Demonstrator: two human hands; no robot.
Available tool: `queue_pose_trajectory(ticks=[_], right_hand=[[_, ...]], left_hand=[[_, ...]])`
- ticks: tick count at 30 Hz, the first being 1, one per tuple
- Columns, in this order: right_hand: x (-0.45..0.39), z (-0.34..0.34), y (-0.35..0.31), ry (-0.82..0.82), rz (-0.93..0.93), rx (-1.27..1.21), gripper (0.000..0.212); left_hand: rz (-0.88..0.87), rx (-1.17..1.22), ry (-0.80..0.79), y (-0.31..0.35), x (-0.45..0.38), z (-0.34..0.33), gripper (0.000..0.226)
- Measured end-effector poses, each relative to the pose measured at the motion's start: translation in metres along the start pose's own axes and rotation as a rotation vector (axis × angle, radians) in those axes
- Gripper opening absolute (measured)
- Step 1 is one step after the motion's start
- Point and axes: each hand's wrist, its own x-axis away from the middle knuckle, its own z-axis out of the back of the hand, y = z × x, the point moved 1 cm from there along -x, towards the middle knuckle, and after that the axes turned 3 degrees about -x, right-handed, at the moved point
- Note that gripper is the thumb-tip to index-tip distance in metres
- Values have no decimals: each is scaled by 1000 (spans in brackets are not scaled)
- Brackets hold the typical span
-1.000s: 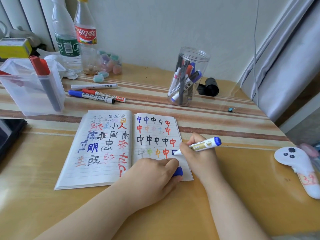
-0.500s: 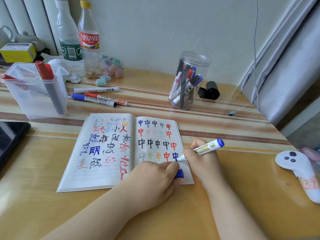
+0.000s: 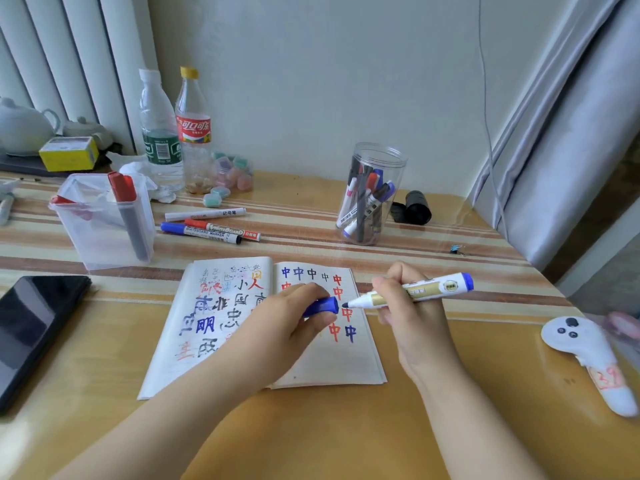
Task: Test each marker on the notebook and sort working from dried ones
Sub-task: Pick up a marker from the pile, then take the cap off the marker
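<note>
Though uncapped, one marker (image 3: 412,292), one cap (image 3: 322,305).

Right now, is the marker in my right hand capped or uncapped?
Uncapped. The marker's dark tip is bare, pointing at the blue cap that the left hand holds just off it, over the notebook.

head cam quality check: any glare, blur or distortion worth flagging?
Head view: soft daylight, no hard shadows; sheen on the glossy table; wide-angle bending of the curtain at the right edge; right hand fingertips slightly motion-blurred; notebook characters and marker sharp.
</note>
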Motion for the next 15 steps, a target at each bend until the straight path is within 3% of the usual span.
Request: queue_pose_trajectory(ticks=[5, 12, 15], right_hand=[[4, -12, -2, -39, -25, 6, 30], [18, -37, 2, -68, -124, -58, 27], [22, -45, 4, -108, -139, -136, 34]], left_hand=[[-42, 8, 22, 4, 6, 6, 42], [-123, -1, 65, 13, 14, 6, 33], [-140, -9, 67, 16, 16, 6, 30]])
